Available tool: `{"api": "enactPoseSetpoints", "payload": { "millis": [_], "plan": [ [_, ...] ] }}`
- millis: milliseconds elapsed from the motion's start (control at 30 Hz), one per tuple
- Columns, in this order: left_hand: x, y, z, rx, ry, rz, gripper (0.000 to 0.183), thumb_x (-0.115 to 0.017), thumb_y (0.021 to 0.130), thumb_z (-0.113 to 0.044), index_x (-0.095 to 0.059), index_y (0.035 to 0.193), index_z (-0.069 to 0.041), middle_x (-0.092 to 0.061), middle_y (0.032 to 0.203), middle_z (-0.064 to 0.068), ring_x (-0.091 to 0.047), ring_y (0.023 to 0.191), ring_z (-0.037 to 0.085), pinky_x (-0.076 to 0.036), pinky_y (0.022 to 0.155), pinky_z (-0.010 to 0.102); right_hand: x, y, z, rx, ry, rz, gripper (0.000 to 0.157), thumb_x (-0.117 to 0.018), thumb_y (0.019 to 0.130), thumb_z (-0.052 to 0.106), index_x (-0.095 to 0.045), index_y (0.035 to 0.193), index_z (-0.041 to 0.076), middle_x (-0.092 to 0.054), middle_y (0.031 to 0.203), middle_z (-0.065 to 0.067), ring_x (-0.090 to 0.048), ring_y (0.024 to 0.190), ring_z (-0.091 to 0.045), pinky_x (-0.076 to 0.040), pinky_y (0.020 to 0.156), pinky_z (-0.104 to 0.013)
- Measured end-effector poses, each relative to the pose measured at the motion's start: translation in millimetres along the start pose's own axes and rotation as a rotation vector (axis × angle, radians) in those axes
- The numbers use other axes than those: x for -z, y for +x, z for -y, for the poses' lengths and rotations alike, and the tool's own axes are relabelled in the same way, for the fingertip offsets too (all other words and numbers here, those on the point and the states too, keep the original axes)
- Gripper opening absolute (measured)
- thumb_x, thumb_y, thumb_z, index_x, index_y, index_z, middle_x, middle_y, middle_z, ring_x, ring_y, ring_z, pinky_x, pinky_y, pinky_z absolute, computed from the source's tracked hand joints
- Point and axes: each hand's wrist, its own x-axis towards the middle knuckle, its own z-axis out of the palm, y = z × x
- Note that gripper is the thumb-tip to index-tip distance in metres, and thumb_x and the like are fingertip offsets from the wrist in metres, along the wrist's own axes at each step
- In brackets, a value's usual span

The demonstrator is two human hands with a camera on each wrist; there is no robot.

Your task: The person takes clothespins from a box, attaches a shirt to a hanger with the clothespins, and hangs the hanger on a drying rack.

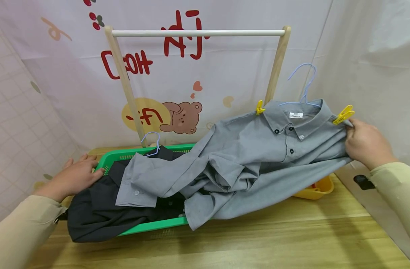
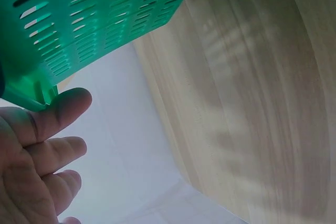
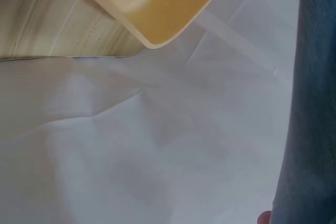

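Observation:
A grey button-up shirt [image 1: 255, 145] on a light blue hanger [image 1: 307, 86] is stretched up to the right. Yellow clothespins [image 1: 344, 114] are clipped at both its shoulders. My right hand [image 1: 369, 144] grips the shirt by the shoulder, just below one clothespin; in the right wrist view only a fingertip shows beside the cloth [image 3: 315, 108]. The far sleeve and hem still lie over a green basket [image 1: 154, 225]. Beneath them a black garment [image 1: 100, 205] with its own hanger [image 1: 154, 144] fills the basket. My left hand [image 1: 75, 177] rests at the basket's left rim, fingers spread and thumb touching it [image 2: 58, 114].
Behind the basket stands a wooden rack with a white rail [image 1: 198, 33]. A yellow bin [image 1: 320, 188] sits at the table's right side, partly hidden by the shirt. The wooden table [image 1: 258, 243] meets a white cloth backdrop.

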Motion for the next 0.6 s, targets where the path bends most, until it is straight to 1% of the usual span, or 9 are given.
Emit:
{"api": "enactPoseSetpoints", "payload": {
  "millis": [67, 167, 300, 433, 600],
  "plan": [
    [-1.5, -0.1, 1.4, -0.002, -0.006, 0.000, 0.057, -0.046, 0.111, -0.031, -0.057, 0.137, 0.019, -0.032, 0.154, 0.050, -0.019, 0.145, 0.072, -0.012, 0.111, 0.086, 2.0, 0, 0, -0.020, 0.006, -0.003, 0.046, -0.023, 0.109, 0.014, -0.046, 0.139, -0.013, -0.051, 0.124, -0.050, -0.048, 0.112, -0.071, -0.038, 0.093, -0.080],
    [-3.8, -0.6, 2.9, -0.009, -0.016, -0.003, 0.056, -0.047, 0.110, -0.030, -0.057, 0.138, 0.019, -0.032, 0.153, 0.050, -0.019, 0.145, 0.072, -0.011, 0.111, 0.086, 5.2, 0, 2, -0.050, 0.020, -0.027, 0.040, -0.023, 0.109, 0.013, -0.049, 0.126, -0.012, -0.052, 0.113, -0.047, -0.052, 0.101, -0.068, -0.041, 0.082, -0.076],
    [-5.5, -1.5, 4.2, -0.017, -0.023, -0.011, 0.056, -0.048, 0.110, -0.029, -0.057, 0.137, 0.019, -0.034, 0.152, 0.049, -0.019, 0.146, 0.071, -0.010, 0.111, 0.086, 9.7, -1, 6, -0.101, 0.014, -0.050, 0.038, -0.022, 0.108, 0.014, -0.048, 0.117, -0.013, -0.052, 0.104, -0.045, -0.054, 0.094, -0.065, -0.042, 0.076, -0.072],
    [-6.1, -1.9, 4.1, -0.023, -0.034, -0.020, 0.055, -0.049, 0.110, -0.029, -0.057, 0.136, 0.019, -0.036, 0.152, 0.048, -0.019, 0.146, 0.070, -0.009, 0.112, 0.086, 13.0, -1, 7, -0.140, -0.011, -0.071, 0.044, -0.022, 0.109, 0.014, -0.047, 0.124, -0.018, -0.052, 0.106, -0.048, -0.054, 0.096, -0.067, -0.043, 0.079, -0.073],
    [-6.7, -3.3, 5.7, -0.025, -0.065, -0.024, 0.054, -0.049, 0.110, -0.027, -0.056, 0.138, 0.019, -0.035, 0.153, 0.047, -0.016, 0.148, 0.070, -0.006, 0.113, 0.086, 14.7, 0, 5, -0.171, -0.028, -0.081, 0.048, -0.021, 0.109, 0.016, -0.047, 0.126, -0.021, -0.052, 0.109, -0.050, -0.053, 0.099, -0.069, -0.042, 0.082, -0.074]
  ]
}}
